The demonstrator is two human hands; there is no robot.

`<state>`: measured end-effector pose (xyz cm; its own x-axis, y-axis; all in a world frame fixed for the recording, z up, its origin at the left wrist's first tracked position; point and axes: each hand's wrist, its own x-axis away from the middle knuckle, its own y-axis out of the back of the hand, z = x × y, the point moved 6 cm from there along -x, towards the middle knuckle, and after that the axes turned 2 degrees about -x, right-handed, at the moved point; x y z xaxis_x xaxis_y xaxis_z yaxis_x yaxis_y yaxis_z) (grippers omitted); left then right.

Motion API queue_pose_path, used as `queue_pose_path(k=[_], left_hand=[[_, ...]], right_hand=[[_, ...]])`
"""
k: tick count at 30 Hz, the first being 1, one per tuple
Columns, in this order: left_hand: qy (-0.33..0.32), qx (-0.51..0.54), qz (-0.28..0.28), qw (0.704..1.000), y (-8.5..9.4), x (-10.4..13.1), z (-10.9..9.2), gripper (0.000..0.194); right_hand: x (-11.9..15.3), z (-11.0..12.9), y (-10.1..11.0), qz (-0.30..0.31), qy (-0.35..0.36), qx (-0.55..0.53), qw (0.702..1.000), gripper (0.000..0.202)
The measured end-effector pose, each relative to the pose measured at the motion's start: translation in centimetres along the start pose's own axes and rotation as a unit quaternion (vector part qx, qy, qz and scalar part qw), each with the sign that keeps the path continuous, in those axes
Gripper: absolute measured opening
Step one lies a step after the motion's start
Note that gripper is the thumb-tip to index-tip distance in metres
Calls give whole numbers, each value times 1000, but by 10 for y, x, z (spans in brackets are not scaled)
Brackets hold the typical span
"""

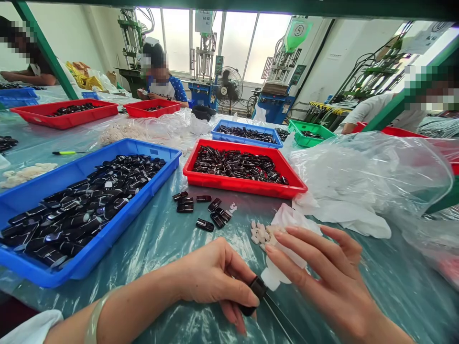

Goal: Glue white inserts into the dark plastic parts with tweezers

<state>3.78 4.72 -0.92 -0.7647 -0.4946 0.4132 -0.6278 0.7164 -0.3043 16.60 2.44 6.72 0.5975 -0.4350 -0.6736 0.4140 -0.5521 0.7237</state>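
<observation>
My left hand point(218, 277) is closed around a glossy black plastic piece point(258, 288), thumb on top. A pair of thin metal prongs, like tweezers point(281, 317), runs from beside that piece to the bottom edge; what holds them is hidden. My right hand point(326, 272) is spread with its fingers stretched out, fingertips over or touching a small heap of whitish pieces point(260, 232). A crumpled white cloth or wrap point(292, 220) lies under and behind those fingers. Several loose black pieces point(204, 224) lie on the table beyond my left hand.
A blue tray point(143, 203) full of black pieces stands at left, a red tray point(247, 184) of similar pieces ahead. Clear plastic bags point(366, 177) heap up at right. Farther back are more trays, a seated person point(165, 86), a fan point(228, 90) and machines. Green frame bars cross overhead.
</observation>
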Motion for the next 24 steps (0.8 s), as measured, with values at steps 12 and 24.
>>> queue_pose_path(k=[12,24], left_hand=[[6,7,12,1000,-4,-1,-2,10],[7,19,23,1000,-4,0,0,10]], right_hand=[[4,2,-3,-8,-17,15,1000,29],[-6,-3,-6,-6,-44,-54,998,32]])
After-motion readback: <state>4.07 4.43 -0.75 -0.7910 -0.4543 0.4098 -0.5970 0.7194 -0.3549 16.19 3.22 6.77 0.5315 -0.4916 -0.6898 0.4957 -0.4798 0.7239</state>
